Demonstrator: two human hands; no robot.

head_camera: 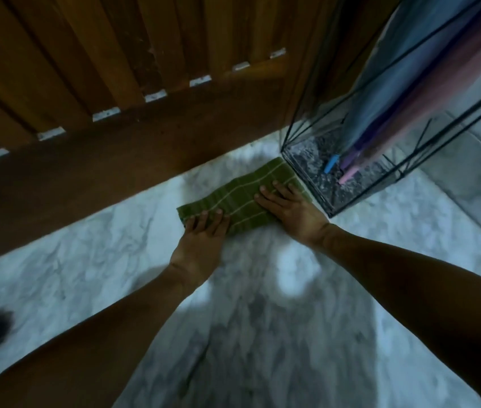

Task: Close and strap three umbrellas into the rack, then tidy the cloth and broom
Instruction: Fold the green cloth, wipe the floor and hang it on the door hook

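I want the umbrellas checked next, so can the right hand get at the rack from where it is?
Probably yes. The right hand lies flat on the green cloth, right beside the rack, and nothing sits between them. The umbrellas stand inside the wire frame.

Both hands press flat on a folded green striped cloth (240,194) lying on the marble floor (92,260): the left hand (201,242) on its near-left corner, the right hand (289,207) on its right end. Just beside the cloth stands a black wire rack (307,172) holding closed umbrellas (395,107), next to a wooden door (115,83).
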